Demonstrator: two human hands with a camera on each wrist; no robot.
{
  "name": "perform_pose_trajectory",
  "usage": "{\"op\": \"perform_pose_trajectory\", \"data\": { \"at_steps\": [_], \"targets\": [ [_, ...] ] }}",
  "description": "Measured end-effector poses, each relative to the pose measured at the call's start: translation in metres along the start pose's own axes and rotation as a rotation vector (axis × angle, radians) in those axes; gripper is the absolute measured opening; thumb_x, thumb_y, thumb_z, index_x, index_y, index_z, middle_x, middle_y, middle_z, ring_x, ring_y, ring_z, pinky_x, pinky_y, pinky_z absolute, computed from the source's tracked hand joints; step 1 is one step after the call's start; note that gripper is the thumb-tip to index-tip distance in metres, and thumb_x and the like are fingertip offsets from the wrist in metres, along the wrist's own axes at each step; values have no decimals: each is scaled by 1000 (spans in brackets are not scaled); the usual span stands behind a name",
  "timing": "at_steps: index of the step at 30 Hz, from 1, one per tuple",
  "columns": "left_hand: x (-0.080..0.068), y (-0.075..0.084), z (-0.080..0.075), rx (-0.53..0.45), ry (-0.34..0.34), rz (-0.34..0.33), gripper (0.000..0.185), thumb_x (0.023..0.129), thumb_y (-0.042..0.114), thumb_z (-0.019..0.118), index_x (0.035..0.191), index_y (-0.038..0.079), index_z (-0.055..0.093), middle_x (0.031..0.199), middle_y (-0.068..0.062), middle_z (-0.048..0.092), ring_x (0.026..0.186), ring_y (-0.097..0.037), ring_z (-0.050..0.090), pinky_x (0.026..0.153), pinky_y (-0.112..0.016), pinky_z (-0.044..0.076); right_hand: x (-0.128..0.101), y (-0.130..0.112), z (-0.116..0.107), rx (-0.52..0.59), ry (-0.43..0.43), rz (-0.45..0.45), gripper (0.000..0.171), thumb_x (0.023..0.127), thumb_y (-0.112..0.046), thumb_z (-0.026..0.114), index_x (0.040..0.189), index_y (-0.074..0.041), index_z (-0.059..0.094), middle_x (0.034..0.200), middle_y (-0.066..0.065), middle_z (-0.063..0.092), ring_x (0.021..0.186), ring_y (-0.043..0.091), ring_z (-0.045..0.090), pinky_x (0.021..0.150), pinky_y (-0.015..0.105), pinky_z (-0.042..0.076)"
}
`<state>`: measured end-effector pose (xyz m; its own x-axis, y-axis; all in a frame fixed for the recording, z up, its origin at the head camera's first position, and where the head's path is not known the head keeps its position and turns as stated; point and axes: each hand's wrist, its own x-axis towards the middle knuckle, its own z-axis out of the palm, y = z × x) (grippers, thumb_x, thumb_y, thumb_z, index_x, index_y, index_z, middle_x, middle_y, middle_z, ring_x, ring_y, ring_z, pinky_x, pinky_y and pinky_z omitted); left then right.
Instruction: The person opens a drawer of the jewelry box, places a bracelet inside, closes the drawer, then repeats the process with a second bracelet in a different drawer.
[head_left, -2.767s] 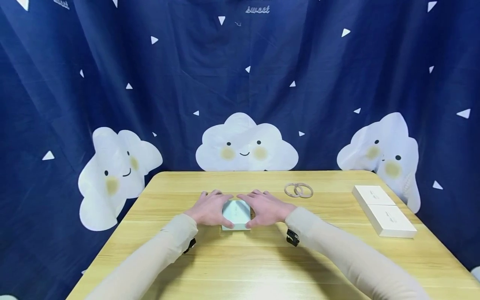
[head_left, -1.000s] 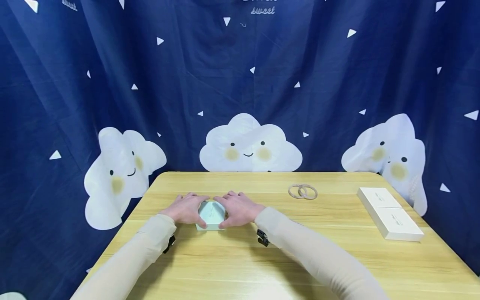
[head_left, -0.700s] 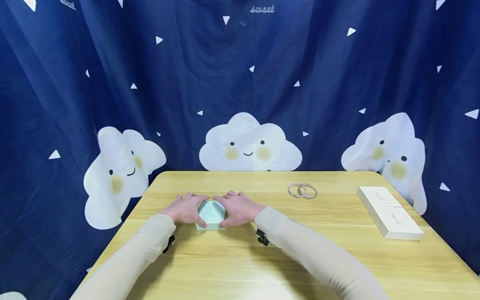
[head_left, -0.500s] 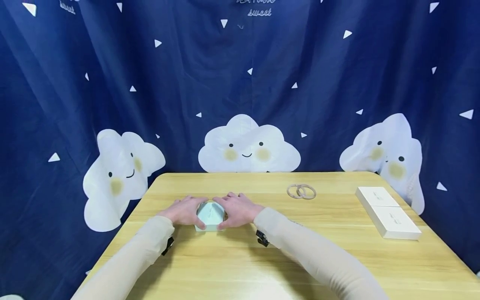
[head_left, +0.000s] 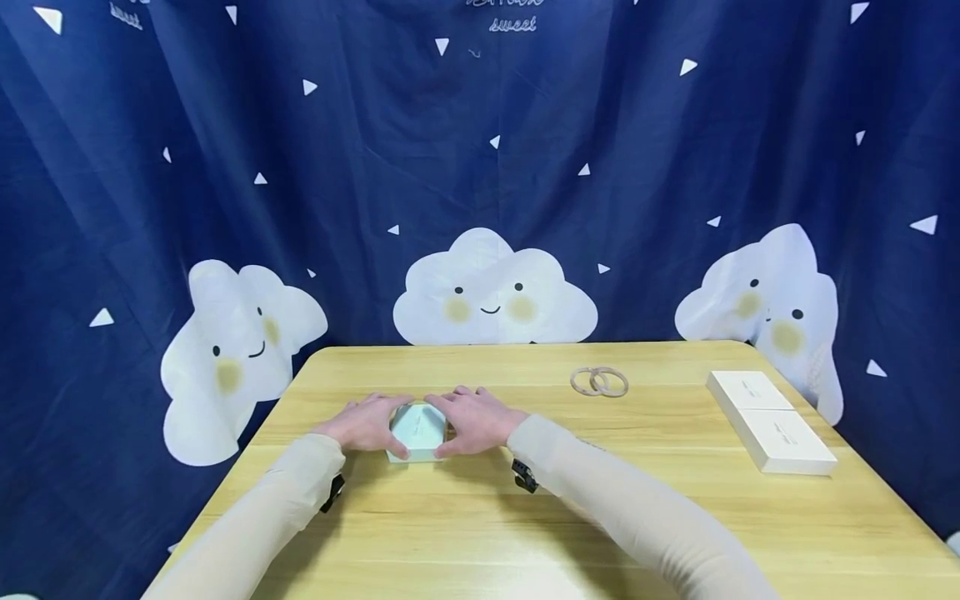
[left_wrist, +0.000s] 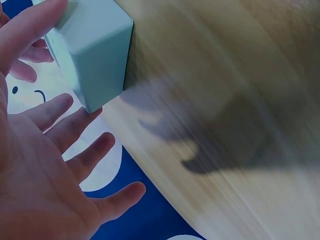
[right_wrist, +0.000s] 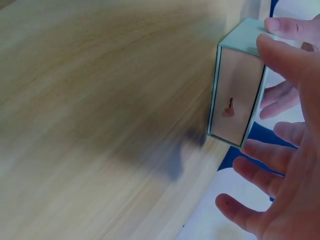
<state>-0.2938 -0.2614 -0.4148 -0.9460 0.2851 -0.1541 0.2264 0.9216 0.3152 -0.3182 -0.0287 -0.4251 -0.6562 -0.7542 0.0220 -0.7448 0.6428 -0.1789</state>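
The mint box (head_left: 417, 429) appears to rest on the desk (head_left: 487, 525), directly between the hands. The left hand (head_left: 367, 423) grips the box at its left side, the right hand (head_left: 480, 421) at its right, each with thumb at the near edge and fingers at the far edge. Neither is nearer. The top looks roughly square; a long axis cannot be established. A small pull tab (right_wrist: 228, 109) on the box faces right. Two rings (head_left: 600, 382) lie beyond the box, rightward; white boxes (head_left: 780, 431) stand farther right.
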Motion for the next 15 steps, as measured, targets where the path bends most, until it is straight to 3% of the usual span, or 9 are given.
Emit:
{"op": "perform_pose_trajectory", "data": {
  "at_steps": [4,8,15],
  "targets": [
    [-1,-2,1,-12,11,7,101,71,57,84,153,16,44,146,-9,54,135,-34,44,106,-69,31,-1,0,-1,-7,-8,5,94,83,-60,74,158,-23,32,154,-2,49,132,20,48,110,58,38],
    [-2,1,3,-19,56,37,94,81,66,71,153,11,44,152,-13,49,141,-41,40,106,-73,30,-5,1,-3,-13,-10,-3,97,82,-62,74,159,-22,30,156,0,46,136,23,46,111,61,37],
    [1,16,9,29,89,27,76,99,60,49,155,9,40,160,-19,36,149,-46,27,108,-78,23,-18,8,-6,-33,-2,-7,97,83,-63,72,160,-25,27,158,0,43,143,27,42,113,65,33]
  ]
}}
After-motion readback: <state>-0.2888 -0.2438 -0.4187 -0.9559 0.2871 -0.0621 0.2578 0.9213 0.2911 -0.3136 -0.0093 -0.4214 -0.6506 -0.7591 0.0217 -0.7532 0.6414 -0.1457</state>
